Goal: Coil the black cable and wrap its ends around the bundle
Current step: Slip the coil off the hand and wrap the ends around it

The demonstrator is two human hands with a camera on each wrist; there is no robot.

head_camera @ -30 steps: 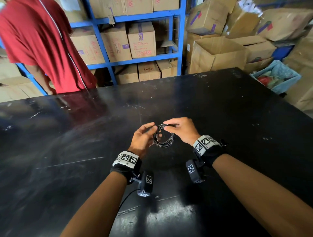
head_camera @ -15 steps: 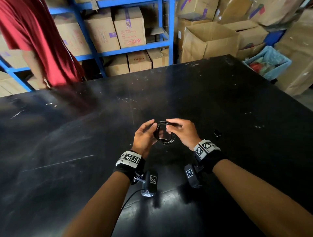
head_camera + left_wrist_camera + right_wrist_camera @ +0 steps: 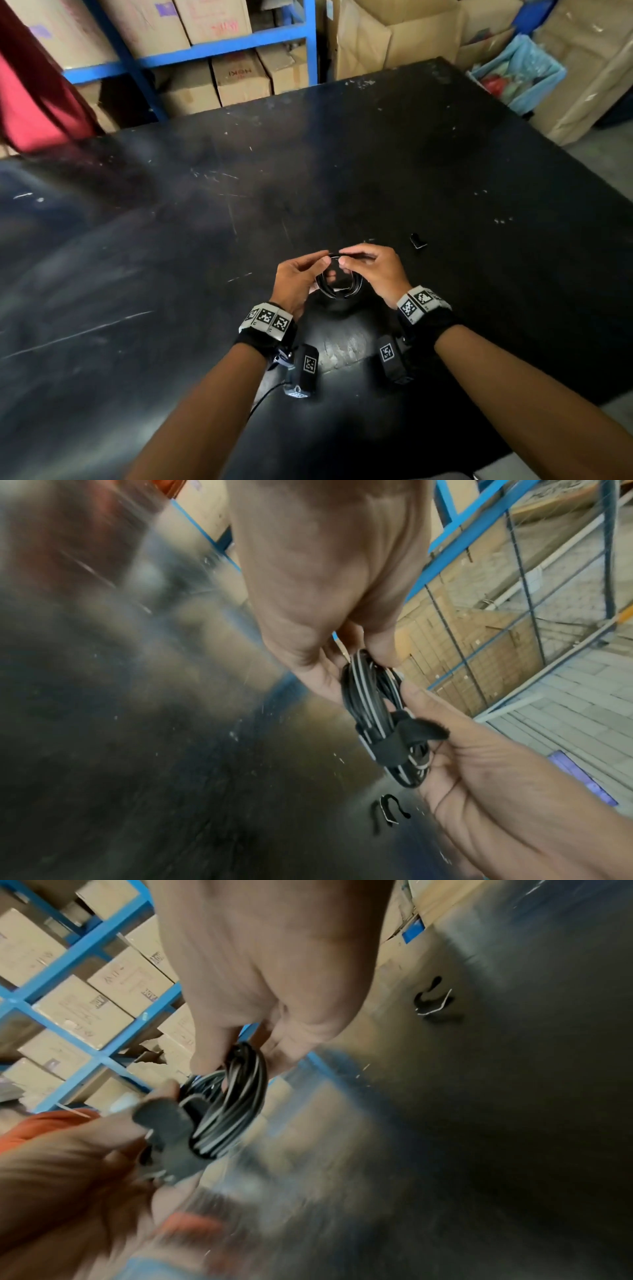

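Far left, past the worktop (image 3: 171, 257) edge – a person in a red shirt (image 3: 30, 102), partly cut off by the frame. Behind: blue shelving (image 3: 205, 51) stacked w/ cardboard boxes (image 3: 239, 78).

Left hand (image 3: 296, 281) is raised over the black, scuffed worktop, fingers (image 3: 310, 260) curled, pinching the left side of the black cable (image 3: 339, 286). Cable is already a small round coil of several loops, held just above the worktop between both hands – upright-ish, opening facing the head cam. Left wrist view shows a black strap (image 3: 397, 739) wrapped across the loops, its loose tab sticking out toward the other palm.

Right hand (image 3: 376, 270) closes on the coil's top right; thumb and forefinger pinch a short stretch of cable at the top, right by the left fingertips. Right wrist view: right hand (image 3: 274, 974) w/ fingers narrow round the loops (image 3: 236, 1096), the grey-looking strap tab blurred beside the left hand (image 3: 68, 1164).

Right of the hands, lying on the worktop and apart from them: a small curled black piece (image 3: 418, 240), also seen in both wrist views (image 3: 388, 808) (image 3: 433, 999); can't tell what it is. Further right, off the worktop: more boxes and a blue bin (image 3: 520, 72) w/ mixed contents.
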